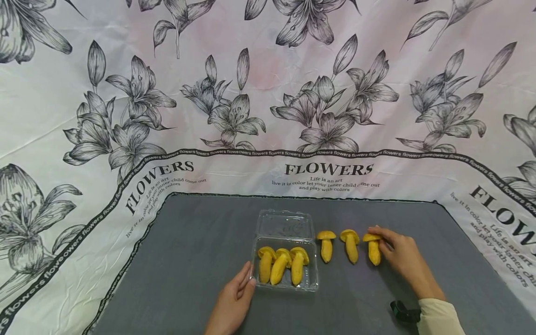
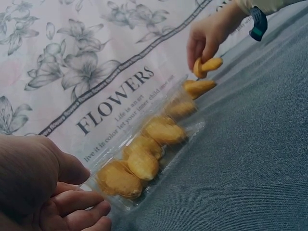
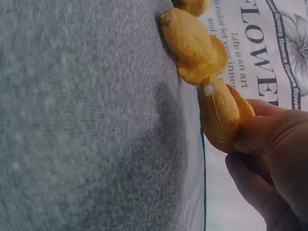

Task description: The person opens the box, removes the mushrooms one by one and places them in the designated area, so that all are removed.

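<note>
Far left: white flower-print cloth [image 1: 33,204], running round behind the grey bench [image 1: 188,260]; left hand [image 1: 232,298] next, thumb and fingers pinching the left edge of a clear plastic clamshell box [image 1: 315,274]; box sits flat on the bench, lid [image 1: 284,225] hinged back, away from the person.

In the box, three yellow mushrooms side by side, caps to the far side: left one [image 1: 264,270], middle one [image 1: 279,269], right one [image 1: 298,269]; middle one leans, its cap up against the right one's.

Right of the box, a row of three more, also caps away: first loose mushroom [image 1: 326,250] just beside the box wall; second loose mushroom [image 1: 351,246] a little apart from it; then the held mushroom [image 1: 374,253], cap clamped between thumb and fingers of the right hand [image 1: 404,256]; can't tell whether it's lifted clear of the bench; dark wristband [image 1: 406,312] and cream sleeve [image 1: 438,318] behind that hand.

Progress, my read: even split, three in and three out, so about halfway; held one not in the box, two loose ones not in hand, lid not closed.
</note>
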The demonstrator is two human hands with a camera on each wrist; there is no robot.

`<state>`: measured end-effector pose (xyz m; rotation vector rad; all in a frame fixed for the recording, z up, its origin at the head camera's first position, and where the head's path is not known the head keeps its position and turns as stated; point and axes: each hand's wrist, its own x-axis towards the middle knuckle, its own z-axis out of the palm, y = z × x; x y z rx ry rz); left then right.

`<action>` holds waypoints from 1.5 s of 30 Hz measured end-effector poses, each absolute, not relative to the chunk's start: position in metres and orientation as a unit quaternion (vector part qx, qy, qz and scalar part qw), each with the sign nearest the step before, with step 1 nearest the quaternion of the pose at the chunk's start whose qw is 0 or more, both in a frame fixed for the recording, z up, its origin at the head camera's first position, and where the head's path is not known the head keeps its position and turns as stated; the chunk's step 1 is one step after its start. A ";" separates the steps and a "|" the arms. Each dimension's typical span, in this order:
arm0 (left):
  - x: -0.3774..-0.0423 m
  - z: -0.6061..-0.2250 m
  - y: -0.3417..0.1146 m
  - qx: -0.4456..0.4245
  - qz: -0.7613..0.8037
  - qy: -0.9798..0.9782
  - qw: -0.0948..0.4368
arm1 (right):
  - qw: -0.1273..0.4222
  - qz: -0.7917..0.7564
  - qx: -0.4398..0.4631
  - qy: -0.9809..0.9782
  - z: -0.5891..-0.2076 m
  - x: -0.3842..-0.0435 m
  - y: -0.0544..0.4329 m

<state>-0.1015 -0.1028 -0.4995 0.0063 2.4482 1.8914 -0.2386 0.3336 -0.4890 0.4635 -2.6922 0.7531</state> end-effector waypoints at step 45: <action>-0.103 -0.500 -0.105 0.006 0.616 0.787 0.030 | 0.157 0.237 0.203 -0.937 -0.453 -0.230 0.301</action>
